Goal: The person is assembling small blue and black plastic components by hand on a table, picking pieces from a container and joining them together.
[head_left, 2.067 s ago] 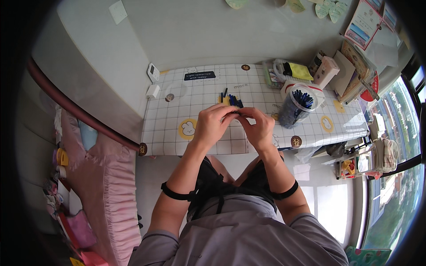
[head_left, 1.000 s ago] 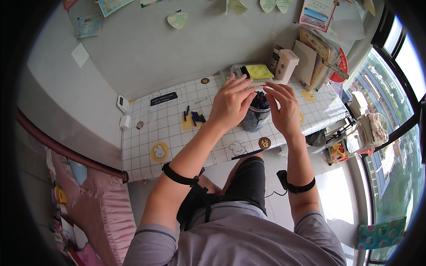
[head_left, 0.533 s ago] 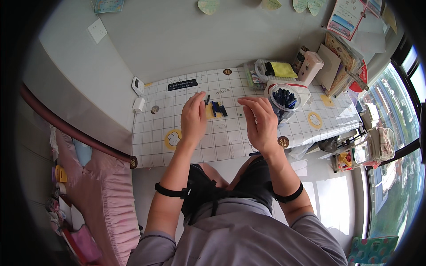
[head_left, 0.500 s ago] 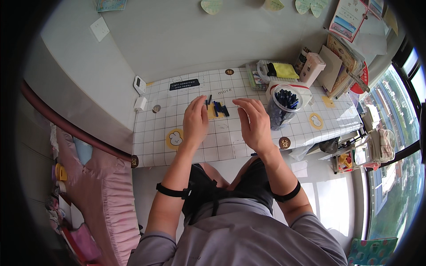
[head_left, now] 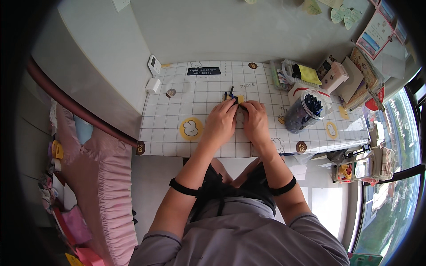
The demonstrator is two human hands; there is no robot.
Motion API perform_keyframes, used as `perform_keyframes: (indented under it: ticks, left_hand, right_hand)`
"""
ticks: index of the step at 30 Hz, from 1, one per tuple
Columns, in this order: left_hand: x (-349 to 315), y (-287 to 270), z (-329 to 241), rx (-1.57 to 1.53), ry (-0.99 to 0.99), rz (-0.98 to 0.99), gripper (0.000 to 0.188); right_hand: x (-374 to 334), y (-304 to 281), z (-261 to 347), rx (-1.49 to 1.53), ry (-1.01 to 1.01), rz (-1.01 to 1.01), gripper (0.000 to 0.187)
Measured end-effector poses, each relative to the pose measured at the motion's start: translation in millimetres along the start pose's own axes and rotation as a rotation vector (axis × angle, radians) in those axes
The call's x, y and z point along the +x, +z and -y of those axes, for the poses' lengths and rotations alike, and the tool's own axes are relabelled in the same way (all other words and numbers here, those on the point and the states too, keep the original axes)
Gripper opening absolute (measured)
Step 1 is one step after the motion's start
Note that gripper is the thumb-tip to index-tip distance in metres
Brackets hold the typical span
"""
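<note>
A small group of short dark blue and black sticks [head_left: 231, 92], like pen caps or ink cartridges, lies on the white grid-patterned tablecloth [head_left: 173, 115]. My left hand [head_left: 222, 123] rests at the near side of this group, its fingers bent and drawn together at the sticks. Close on its right, my right hand [head_left: 256, 120] has curled fingers, with thumb and fingertips meeting at the same group. Between the fingertips a dark piece shows in part; the hands hide the rest. To the right stands a clear round jar [head_left: 298, 119] full of similar dark sticks.
Behind the jar are a white box with a red stripe [head_left: 294, 91], a clear basket with a yellow cloth [head_left: 309, 74] and a pale pink container [head_left: 333, 76]. Notebooks lean at the back right. A small white timer [head_left: 154, 64] stands at the back left.
Both hands have come together from either side of the sticks and closed in on them with bent fingers. The whole view has shifted, so the table appears further right.
</note>
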State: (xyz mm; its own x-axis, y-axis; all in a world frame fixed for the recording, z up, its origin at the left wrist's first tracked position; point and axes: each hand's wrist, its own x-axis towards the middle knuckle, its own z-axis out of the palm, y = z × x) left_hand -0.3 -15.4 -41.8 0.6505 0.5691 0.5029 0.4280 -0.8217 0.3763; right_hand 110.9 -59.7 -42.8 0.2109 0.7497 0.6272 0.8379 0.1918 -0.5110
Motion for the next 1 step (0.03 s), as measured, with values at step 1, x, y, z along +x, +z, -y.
perform_keyframes:
  ticks: [1]
  left_hand:
    - [-0.5,1.4,-1.1,-0.005,-0.005,0.001,0.036]
  right_hand:
    - [-0.9,-1.0,-0.9,-0.003,0.002,0.006,0.022]
